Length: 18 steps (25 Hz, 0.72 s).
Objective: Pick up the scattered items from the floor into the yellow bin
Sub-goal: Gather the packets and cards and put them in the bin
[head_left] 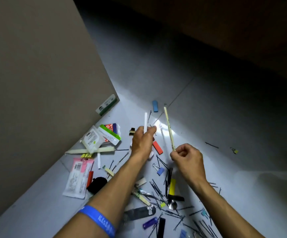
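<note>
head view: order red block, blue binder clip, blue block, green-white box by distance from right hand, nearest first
From the right hand:
1. Blue binder clip, just below-left of the hand.
2. Red block, left, beside the left hand.
3. Blue block, up the floor beyond both hands.
4. Green-white box, far left against the wall.

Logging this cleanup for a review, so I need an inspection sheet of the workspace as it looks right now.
Surface: pale tiled floor, partly shadowed.
Job's things: white stick and long pale stick lifted; red block, blue block, hairpins, packets on floor. Yellow bin not in view.
Clutter: dense near the arms.
Hands: left hand grips the white stick; right hand pinches the long pale stick.
Cables: nothing seen.
Surroundings: beige wall at left.
</note>
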Each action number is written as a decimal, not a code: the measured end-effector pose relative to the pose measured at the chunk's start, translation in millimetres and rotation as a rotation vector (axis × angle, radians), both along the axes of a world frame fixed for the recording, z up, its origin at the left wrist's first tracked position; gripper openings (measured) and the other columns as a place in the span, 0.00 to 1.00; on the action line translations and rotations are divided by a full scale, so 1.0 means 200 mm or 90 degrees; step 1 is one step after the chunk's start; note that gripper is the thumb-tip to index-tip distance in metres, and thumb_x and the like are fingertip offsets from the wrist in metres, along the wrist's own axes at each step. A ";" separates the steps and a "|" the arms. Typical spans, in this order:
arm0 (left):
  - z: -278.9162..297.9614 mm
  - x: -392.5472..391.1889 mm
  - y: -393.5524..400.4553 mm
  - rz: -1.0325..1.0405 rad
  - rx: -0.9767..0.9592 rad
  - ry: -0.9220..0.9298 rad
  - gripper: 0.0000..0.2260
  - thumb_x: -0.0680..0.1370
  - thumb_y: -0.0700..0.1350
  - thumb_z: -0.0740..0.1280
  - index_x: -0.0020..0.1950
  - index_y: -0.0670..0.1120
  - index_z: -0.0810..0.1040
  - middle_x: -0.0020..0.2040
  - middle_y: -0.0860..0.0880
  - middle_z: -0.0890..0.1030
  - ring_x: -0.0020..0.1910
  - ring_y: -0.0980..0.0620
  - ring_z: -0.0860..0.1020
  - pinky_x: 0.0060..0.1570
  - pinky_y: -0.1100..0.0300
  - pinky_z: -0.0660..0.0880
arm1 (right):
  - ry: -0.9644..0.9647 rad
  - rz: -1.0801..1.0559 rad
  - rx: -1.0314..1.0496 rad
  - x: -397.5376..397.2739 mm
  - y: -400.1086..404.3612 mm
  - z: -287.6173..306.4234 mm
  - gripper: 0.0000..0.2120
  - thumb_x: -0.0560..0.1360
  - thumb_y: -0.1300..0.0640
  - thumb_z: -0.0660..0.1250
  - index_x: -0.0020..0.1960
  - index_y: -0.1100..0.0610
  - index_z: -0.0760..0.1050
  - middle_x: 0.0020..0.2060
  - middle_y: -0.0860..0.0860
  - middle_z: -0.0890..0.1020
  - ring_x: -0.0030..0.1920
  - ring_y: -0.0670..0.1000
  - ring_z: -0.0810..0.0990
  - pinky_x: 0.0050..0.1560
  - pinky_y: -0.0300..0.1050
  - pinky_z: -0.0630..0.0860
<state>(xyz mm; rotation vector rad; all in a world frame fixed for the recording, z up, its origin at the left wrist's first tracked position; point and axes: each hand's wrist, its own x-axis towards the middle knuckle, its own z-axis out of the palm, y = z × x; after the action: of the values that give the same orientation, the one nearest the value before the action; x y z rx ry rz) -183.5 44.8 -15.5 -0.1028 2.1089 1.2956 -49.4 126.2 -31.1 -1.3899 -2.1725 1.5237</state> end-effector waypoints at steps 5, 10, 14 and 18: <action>0.10 0.32 -0.13 0.015 0.133 -0.126 0.06 0.74 0.45 0.67 0.43 0.43 0.79 0.26 0.51 0.78 0.27 0.52 0.76 0.30 0.62 0.71 | 0.063 0.218 -0.023 0.20 -0.22 0.23 0.03 0.69 0.57 0.70 0.38 0.51 0.78 0.32 0.47 0.82 0.33 0.45 0.80 0.37 0.44 0.78; 0.09 0.56 -0.28 -0.017 -0.046 -0.072 0.10 0.77 0.37 0.60 0.45 0.49 0.78 0.36 0.50 0.80 0.31 0.51 0.76 0.28 0.63 0.71 | -0.033 0.213 -0.023 0.60 -0.18 0.29 0.04 0.74 0.56 0.69 0.40 0.49 0.79 0.37 0.45 0.83 0.39 0.46 0.82 0.45 0.51 0.81; -0.01 0.68 -0.29 -0.155 -0.215 0.046 0.05 0.74 0.48 0.67 0.48 0.49 0.79 0.44 0.49 0.83 0.43 0.46 0.81 0.41 0.57 0.77 | -0.114 0.250 0.021 0.73 -0.07 0.20 0.06 0.73 0.58 0.68 0.41 0.47 0.78 0.39 0.43 0.82 0.41 0.47 0.80 0.47 0.47 0.79; -0.15 0.75 -0.18 -0.316 -0.358 0.174 0.17 0.69 0.57 0.71 0.52 0.49 0.76 0.49 0.47 0.82 0.48 0.43 0.80 0.41 0.57 0.71 | -0.139 0.236 0.031 0.66 -0.03 0.03 0.05 0.73 0.58 0.68 0.43 0.48 0.78 0.40 0.45 0.83 0.43 0.48 0.80 0.46 0.45 0.76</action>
<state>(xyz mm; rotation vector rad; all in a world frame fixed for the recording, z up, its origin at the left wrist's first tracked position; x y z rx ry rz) -33.2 9.1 -46.2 0.3575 2.4655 0.4293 83.2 119.3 -25.7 -1.2414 -2.7055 1.4702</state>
